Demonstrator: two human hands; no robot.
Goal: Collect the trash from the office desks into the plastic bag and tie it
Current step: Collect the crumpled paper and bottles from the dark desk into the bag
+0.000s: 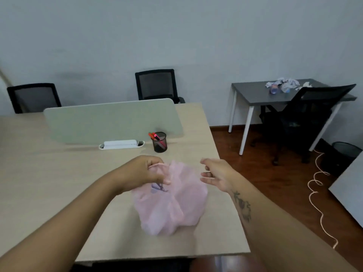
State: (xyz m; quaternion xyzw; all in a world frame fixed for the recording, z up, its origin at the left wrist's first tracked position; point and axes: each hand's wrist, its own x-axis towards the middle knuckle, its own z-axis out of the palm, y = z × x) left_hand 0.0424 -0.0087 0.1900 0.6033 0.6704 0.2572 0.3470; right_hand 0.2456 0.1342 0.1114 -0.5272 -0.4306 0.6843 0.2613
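Lengthwise, the pink bag (176, 205) points away; left hand (144, 172) fingers pinch its handle (158, 165), right hand (219, 176) fingers apart.

An office is shown. A pale desk (59, 173) is split by a low screen (110, 120), with a cable port (120, 144) set into its top and a mesh pen cup (160, 143) stood just beside it. Black mesh-backed chairs (157, 85) are seen at its far side. A grey desk (255, 93) on white legs is placed by the plain wall (176, 36), another chair (306, 114) is set at it, and a mesh bin (341, 156) is stood on the wood floor (265, 173) nearby.
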